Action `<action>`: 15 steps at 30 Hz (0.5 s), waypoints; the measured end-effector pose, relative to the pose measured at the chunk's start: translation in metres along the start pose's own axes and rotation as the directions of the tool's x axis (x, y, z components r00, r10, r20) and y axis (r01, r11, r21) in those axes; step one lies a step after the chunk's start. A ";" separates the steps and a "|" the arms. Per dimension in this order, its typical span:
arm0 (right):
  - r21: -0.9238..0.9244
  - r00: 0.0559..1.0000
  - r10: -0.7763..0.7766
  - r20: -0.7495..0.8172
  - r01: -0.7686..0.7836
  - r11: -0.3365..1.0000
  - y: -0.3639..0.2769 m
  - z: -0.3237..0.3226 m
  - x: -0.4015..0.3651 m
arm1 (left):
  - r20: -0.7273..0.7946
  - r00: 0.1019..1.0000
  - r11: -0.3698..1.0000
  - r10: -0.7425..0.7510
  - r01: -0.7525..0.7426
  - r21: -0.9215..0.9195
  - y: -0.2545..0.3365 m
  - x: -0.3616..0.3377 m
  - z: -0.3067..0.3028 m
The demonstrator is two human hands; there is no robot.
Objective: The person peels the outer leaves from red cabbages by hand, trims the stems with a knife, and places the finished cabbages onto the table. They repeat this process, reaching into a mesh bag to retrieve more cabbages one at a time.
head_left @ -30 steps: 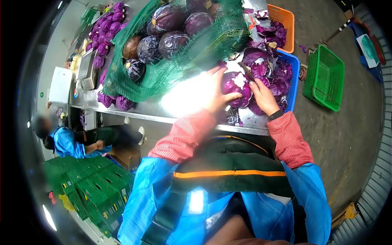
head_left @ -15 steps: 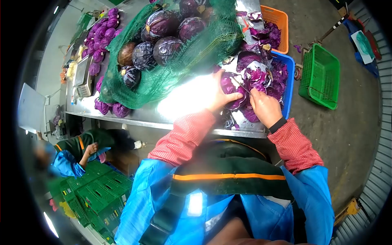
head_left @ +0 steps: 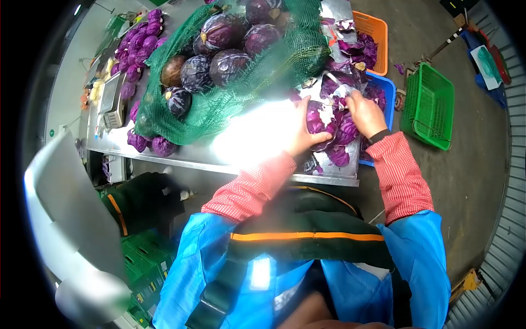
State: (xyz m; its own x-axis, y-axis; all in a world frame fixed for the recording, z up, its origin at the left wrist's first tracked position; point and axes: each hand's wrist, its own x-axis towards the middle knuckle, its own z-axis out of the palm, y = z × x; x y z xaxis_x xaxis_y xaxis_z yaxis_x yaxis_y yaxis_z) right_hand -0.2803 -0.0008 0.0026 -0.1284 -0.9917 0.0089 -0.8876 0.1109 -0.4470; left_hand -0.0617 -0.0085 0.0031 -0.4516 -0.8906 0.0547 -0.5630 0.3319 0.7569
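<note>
My left hand (head_left: 298, 131) is wrapped round a red cabbage (head_left: 316, 125) near the table's front right corner, thumb on its near side. A pale patch shows on top of the cabbage. Close by on the right, my right hand (head_left: 367, 115) is closed round what looks like a knife (head_left: 336, 80); its pale blade points up and left, and the handle is hidden in my fist. Loose purple leaves (head_left: 347, 131) lie between and beyond my hands. A green net sack (head_left: 203, 104) with several large red cabbages (head_left: 229, 67) lies left of them.
A blue crate (head_left: 391, 104) and an orange crate (head_left: 383, 38) with leaves stand at the metal table's (head_left: 219, 162) right edge. Farther right is a green basket (head_left: 430, 107). Leftward are small cabbages (head_left: 139, 52), a scale (head_left: 113, 104), a blurred pale panel (head_left: 76, 203) and green crates (head_left: 145, 263).
My right hand has moved up and right, with the blade away from the cabbage. The cabbage has turned in my left hand. At left, the pale panel looms larger and covers much of a co-worker.
</note>
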 end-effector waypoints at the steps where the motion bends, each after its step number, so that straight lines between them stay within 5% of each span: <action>1: 0.049 0.996 -0.011 0.087 0.007 0.999 -0.016 -0.005 -0.008 | 0.002 1.000 0.999 0.017 -0.017 -0.038 -0.007 0.001 0.002; 5: 0.128 0.998 -0.046 -0.030 0.050 0.990 -0.037 0.006 -0.024 | 0.024 0.999 0.989 0.031 -0.027 -0.146 -0.024 0.003 0.007; 15: -0.048 0.983 -0.165 -0.080 0.161 0.986 -0.022 0.015 -0.079 | 0.000 0.998 0.998 0.060 -0.060 -0.005 -0.020 0.019 0.001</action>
State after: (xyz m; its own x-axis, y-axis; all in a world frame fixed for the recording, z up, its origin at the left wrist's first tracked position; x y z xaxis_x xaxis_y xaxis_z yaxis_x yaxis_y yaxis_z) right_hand -0.2441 0.0739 -0.0016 -0.0150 -0.9880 0.1537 -0.9170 -0.0477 -0.3960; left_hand -0.0599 -0.0318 -0.0116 -0.4842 -0.8693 0.0997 -0.5318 0.3829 0.7554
